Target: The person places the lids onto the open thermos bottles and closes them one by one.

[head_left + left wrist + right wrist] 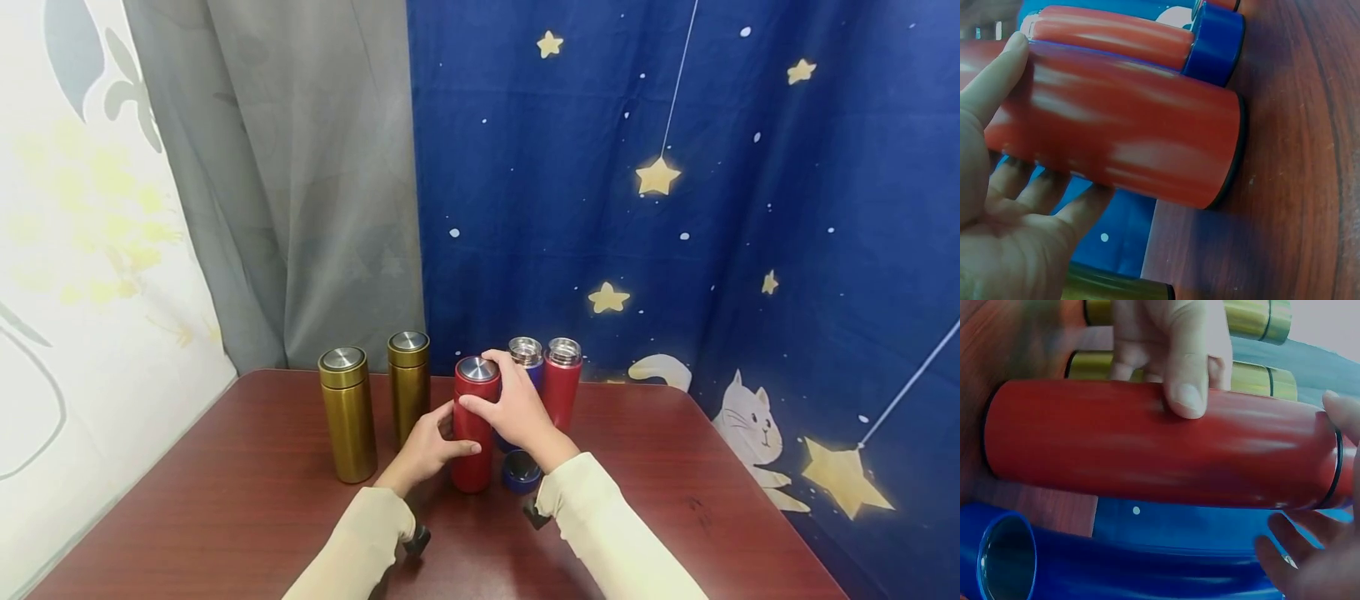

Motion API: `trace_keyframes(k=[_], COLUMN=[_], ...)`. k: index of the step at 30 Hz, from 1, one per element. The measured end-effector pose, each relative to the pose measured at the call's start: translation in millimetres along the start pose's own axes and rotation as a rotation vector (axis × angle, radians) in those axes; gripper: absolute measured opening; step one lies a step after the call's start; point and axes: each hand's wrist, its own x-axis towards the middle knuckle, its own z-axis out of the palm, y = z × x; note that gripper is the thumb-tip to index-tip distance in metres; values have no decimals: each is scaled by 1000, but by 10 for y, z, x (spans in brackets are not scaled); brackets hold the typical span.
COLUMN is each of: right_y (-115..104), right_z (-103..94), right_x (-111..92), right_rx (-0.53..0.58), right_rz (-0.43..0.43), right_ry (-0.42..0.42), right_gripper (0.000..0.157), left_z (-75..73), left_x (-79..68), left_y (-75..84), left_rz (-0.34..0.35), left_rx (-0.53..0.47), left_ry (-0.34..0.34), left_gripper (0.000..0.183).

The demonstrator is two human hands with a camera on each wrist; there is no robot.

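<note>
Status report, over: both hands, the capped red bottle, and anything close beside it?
Left hand grips body of capped red bottle; right hand grips near its top. Bottle upright. Blue cap and uncapped blue bottle close on right.

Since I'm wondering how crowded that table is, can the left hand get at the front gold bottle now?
Probably yes: nothing appears to stand between the left hand and the front gold bottle, though that hand must first release the red bottle it grips.
</note>
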Motion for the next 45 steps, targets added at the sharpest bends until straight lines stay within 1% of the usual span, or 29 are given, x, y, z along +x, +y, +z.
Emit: trace_keyframes(k=[3,6,9,11,15,18,22,24,27,33,35,42,45], right_y=[52,110,152,165,155,127,97,89,80,27,9,2,-15], right_z=[-23,-58,-94,-109,-108,-87,-49,-31,-10,7,18,75,82], right_x=[25,50,64,68,65,49,20,5,-11,-41,-53,-73,-74], right_rx=[156,289,347,345,292,251,180,137,79,-29,-66,-272,-329], right_rz=[-23,-55,-80,-90,-91,-81,-56,-47,-49,-50,-56,-124,-152], right_ry=[-87,-165,-206,-212,-200,-183,-126,-90,-45,35,71,197,240], right_gripper=[71,71,68,66,65,65,65,64,64,65,66,66,67], left_z=[-26,-53,-70,-73,-69,-53,-20,0,29,71,84,118,125], left_x=[10,18,23,23,7,15,42,44,43,31,32,53,58], left_y=[1,-2,-8,-14,-49,-173,-371,-413,-420,-366,-362,-380,-374], left_rz=[3,2,3,5,14,17,11,14,12,-12,-9,9,13], left_rx=[-10,-15,-14,-11,-11,-19,-20,-17,-6,12,20,48,44], left_ry=[-37,-68,-87,-92,-75,-41,5,28,58,107,122,158,166], left_gripper=[64,62,61,61,61,64,68,68,68,73,74,76,76])
